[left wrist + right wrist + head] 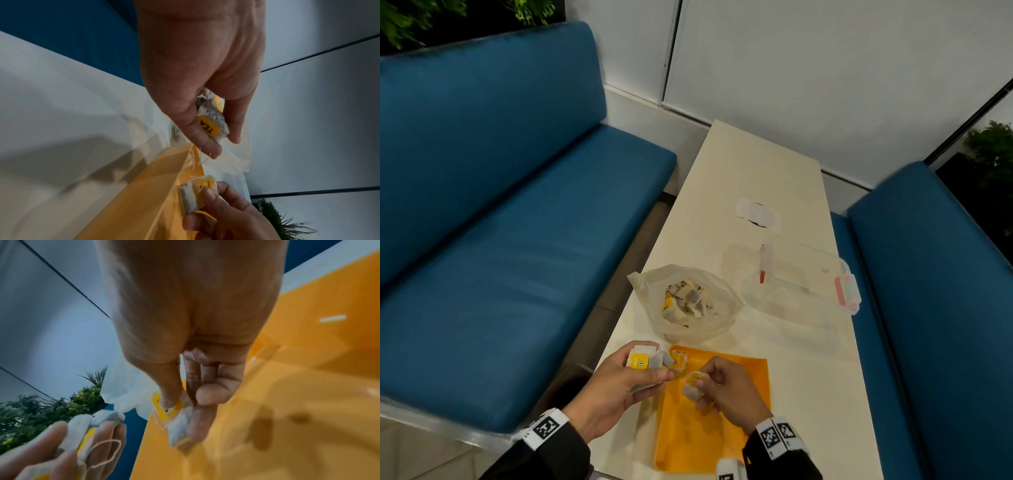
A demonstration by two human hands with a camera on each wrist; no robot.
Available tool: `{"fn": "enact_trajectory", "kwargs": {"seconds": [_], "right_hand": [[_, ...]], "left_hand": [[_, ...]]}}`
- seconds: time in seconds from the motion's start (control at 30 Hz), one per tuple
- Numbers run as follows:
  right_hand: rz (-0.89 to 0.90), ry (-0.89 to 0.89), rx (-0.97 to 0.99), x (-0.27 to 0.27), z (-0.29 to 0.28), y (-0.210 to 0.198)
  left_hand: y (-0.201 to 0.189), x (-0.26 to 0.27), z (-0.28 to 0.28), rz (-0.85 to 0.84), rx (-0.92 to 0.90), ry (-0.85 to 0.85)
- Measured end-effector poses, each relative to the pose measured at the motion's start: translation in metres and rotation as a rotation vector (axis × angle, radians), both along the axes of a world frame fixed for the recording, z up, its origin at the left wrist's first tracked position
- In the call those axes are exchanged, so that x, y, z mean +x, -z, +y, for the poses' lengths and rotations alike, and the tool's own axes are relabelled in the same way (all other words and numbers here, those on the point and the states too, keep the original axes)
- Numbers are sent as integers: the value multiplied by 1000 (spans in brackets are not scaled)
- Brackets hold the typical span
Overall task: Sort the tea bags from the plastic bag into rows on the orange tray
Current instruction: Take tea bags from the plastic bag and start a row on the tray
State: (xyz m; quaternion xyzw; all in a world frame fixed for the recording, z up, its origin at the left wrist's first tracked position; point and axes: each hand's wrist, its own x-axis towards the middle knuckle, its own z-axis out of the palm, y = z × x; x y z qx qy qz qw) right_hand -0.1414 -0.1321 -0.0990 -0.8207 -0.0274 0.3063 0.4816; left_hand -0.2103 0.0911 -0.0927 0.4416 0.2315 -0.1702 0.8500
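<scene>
Separating one tea bag (693,385), pinched in the right hand (726,390), from the bunch (645,359) gripped by the left hand (616,387) means freeing tangled strings before laying it on the orange tray (743,370).

Blue benches (517,212) flank cream table (753,171); white panelled wall (825,68).

Glossy orange tray (739,442); clear, crinkled plastic bag (650,284).
</scene>
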Motion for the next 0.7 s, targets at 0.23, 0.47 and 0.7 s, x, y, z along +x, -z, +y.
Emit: {"fn": "enact_trajectory", "kwargs": {"seconds": [0.23, 0.47, 0.7], "right_hand": [[74, 0, -2, 3, 22, 21], [-23, 120, -81, 9, 39, 30], [-67, 204, -121, 6, 47, 40]], "left_hand": [[7, 2, -4, 48, 23, 28], [14, -1, -6, 45, 48, 62], [12, -1, -3, 25, 81, 120]]}}
